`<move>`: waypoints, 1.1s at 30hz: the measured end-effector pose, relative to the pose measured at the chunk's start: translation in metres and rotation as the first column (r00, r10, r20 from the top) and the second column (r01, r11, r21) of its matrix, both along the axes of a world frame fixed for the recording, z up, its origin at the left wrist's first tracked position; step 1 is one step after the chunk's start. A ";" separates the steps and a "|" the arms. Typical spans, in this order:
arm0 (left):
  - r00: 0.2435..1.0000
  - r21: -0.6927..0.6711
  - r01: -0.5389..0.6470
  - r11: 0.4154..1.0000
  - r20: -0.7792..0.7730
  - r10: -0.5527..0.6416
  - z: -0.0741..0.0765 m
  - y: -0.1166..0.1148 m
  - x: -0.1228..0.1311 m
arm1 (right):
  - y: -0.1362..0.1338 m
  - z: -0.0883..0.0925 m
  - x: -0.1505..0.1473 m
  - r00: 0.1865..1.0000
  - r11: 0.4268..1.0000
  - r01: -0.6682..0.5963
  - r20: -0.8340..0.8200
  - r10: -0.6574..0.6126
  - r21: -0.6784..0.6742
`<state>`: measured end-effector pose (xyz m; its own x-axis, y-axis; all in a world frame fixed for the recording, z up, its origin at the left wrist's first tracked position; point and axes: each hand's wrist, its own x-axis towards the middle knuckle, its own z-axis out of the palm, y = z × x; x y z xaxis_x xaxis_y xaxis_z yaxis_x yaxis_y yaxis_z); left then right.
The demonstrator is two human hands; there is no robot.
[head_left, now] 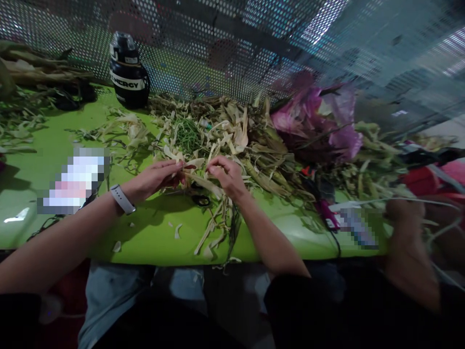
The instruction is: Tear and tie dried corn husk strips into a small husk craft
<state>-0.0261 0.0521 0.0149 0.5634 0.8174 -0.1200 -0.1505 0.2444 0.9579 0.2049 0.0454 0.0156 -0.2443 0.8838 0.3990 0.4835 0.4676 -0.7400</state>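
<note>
My left hand [162,177], with a pale band on its wrist, is closed on a pale strip of dried husk [205,183] that slants down to the right. Close by, my right hand [228,178] has its thumb and fingertips pinched together; what lies between them is too small to make out. Below the hands are the black finger loops of what look like scissors [201,200]. Just beyond them lies a heap of dried husks and leaves [269,150], with a small bunch of thin green strips [187,135] on it.
A black bottle [130,80] stands at the back of the green table [152,237]. A phone [74,182] lies left, another phone [358,228] right. A pink plastic bag [316,121] rests by the perforated metal screen [189,53]. Another person's arm [407,242] reaches in at right.
</note>
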 end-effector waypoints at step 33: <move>0.989 0.049 -0.146 0.988 0.008 0.146 0.004 -0.013 0.011 | -0.031 -0.005 -0.042 0.850 0.692 -0.489 -0.111 0.516 -0.531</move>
<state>-0.0148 0.0395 0.0193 0.4383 0.8957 -0.0757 -0.1852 0.1724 0.9675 0.1624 0.0142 0.0101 -0.7186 0.6871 -0.1069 0.3279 0.1993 -0.9234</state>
